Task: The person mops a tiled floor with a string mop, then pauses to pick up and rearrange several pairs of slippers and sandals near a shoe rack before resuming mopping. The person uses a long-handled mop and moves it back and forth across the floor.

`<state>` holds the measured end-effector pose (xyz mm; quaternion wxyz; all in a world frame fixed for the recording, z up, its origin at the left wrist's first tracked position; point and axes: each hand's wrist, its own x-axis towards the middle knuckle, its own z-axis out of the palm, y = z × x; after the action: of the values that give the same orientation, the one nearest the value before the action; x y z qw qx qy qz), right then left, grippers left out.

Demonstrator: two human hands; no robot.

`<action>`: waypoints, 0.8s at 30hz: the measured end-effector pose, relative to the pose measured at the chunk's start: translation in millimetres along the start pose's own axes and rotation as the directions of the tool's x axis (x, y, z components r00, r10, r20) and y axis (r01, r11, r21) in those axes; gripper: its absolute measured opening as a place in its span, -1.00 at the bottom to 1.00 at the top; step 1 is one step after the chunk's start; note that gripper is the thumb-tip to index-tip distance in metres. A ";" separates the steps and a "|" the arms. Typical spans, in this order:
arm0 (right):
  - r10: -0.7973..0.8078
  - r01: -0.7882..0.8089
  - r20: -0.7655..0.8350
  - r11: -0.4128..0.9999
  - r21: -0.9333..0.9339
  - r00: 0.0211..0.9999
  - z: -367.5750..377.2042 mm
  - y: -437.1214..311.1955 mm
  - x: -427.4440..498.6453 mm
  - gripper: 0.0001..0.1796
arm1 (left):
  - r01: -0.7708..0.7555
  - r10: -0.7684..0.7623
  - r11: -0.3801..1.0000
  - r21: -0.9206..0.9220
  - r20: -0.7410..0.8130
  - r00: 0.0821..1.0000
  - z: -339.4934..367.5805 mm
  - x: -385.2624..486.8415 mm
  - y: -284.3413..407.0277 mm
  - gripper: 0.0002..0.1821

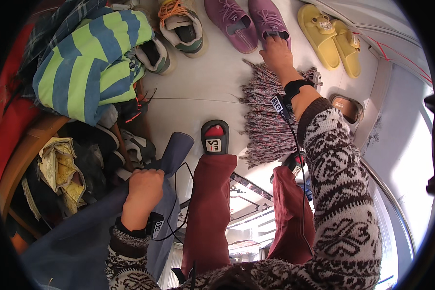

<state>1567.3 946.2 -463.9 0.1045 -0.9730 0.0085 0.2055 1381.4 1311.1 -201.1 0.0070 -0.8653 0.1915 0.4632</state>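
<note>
My right hand [278,58] reaches forward to the right one of two purple lace-up sneakers. Its fingers are hooked into the heel opening of that sneaker [270,21], with the thumb outside. The matching left sneaker [233,27] stands beside it, toes pointing away from me. My left hand [143,190] is closed on a dark blue cloth sheet [112,214] that hangs by a wooden shoe rack [32,156]. Its fingertips are hidden from view. Each wrist wears a black strap with a cabled sensor.
A mop head [268,116] lies on the tiles below the sneakers. Yellow slides [319,40] stand to the right, other sneakers [183,29] to the left. A striped green-blue cloth [94,61] covers the rack. My feet wear black slides [215,139]. A metal rail [388,195] curves at right.
</note>
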 end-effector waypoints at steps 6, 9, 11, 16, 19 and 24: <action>0.023 -0.009 -0.056 0.970 0.245 0.998 -14.1 1.4 57.4 -0.57 | 0.059 -0.047 0.990 -0.128 0.091 0.995 9.4 -37.3 -9.8 -0.82; 0.012 -0.035 0.082 0.961 0.274 0.997 -14.6 -15.8 69.1 -0.52 | 0.122 -0.100 0.979 -0.161 0.136 0.986 15.5 -49.7 -15.5 -0.83; 0.093 -0.103 0.051 0.964 0.244 0.994 -7.7 -29.8 69.6 -0.49 | 0.123 -0.105 0.980 -0.155 0.119 0.987 18.3 -54.9 -16.8 -0.84; 0.317 -0.280 -0.115 0.924 0.260 0.941 -0.7 -40.4 59.8 -0.47 | 0.173 -0.162 0.975 -0.140 0.089 0.983 22.6 -69.9 -11.3 -0.84; 0.236 -0.204 -0.123 0.952 0.229 0.964 -25.2 -12.8 32.2 -0.54 | 0.210 -0.199 0.972 -0.106 0.105 0.974 26.0 -92.4 0.7 -0.82; -0.015 0.039 -0.063 0.917 0.397 0.998 -89.2 53.3 -67.7 -0.55 | 0.204 -0.192 0.979 -0.025 0.247 0.950 31.2 -159.1 49.6 -0.81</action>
<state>1537.6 873.8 -367.6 0.3028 -0.9371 0.0397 0.1692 1260.6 1322.8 -82.8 0.0553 -0.8168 0.0899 0.5672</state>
